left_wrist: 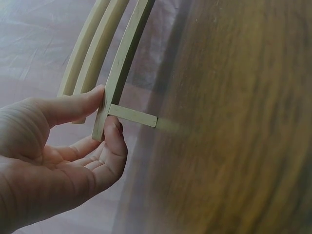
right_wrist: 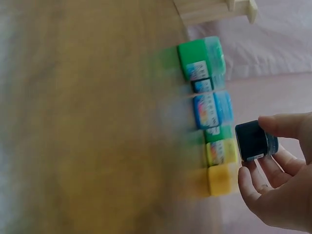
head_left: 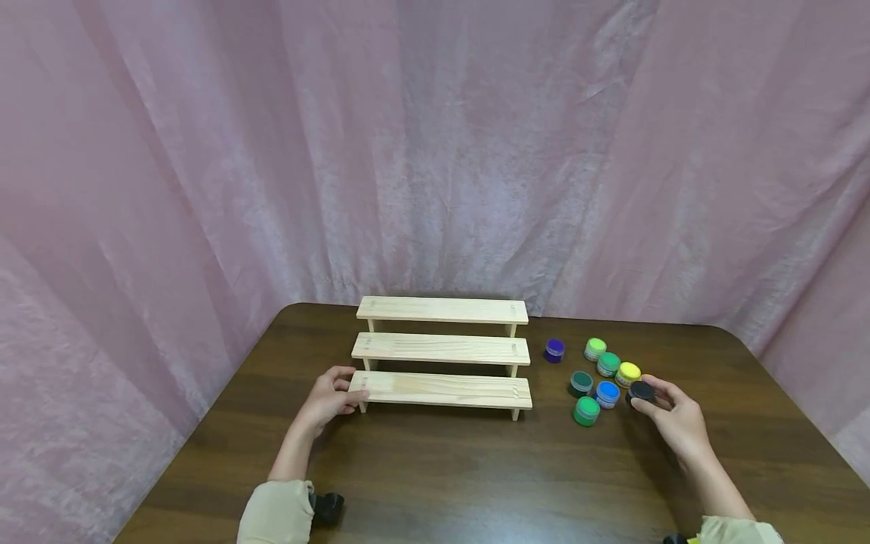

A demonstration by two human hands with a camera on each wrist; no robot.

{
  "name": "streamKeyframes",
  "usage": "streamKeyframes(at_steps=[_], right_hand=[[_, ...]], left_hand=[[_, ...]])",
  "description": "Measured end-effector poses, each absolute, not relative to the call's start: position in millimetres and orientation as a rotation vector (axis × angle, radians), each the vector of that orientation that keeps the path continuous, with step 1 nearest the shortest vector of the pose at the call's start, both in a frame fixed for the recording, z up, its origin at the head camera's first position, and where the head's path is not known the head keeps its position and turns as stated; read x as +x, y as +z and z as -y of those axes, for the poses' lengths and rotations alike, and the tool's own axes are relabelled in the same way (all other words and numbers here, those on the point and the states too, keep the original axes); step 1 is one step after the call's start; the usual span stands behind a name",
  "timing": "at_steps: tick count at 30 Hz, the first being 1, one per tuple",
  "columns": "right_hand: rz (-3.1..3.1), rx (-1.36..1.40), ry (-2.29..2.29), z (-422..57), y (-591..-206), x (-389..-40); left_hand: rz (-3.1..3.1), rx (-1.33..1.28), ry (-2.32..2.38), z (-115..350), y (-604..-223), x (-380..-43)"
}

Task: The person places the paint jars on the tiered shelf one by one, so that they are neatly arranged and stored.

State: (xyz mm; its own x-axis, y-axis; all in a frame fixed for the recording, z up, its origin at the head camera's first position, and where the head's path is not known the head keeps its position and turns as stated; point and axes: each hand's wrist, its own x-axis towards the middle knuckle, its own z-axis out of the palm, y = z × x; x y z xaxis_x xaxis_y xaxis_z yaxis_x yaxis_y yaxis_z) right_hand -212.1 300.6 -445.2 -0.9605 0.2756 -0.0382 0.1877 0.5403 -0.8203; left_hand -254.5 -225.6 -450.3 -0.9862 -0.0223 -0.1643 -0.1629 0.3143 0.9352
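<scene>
A three-tier pale wooden stand sits on the table. My left hand pinches the left end of its lowest board, thumb on top and fingers beneath, as the left wrist view shows. At the right, my right hand holds a small black paint jar between thumb and fingers, seemingly lifted off the table. Beside it stand a yellow jar, a blue jar, a dark green jar and a green jar. An orange-yellow jar is mostly hidden behind my right hand in the head view.
Farther back are a purple jar, a light green jar and another green jar. The brown wooden table reaches back to a pink curtain behind the stand.
</scene>
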Motion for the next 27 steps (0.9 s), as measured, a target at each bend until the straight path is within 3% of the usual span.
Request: streamKeyframes(at_steps=[27], right_hand=[[2.604,-0.152,1.462,-251.6,-400.3,-239.4]], left_hand=[[-2.405,-0.174,1.81,224.1,-454.2,-255.2]])
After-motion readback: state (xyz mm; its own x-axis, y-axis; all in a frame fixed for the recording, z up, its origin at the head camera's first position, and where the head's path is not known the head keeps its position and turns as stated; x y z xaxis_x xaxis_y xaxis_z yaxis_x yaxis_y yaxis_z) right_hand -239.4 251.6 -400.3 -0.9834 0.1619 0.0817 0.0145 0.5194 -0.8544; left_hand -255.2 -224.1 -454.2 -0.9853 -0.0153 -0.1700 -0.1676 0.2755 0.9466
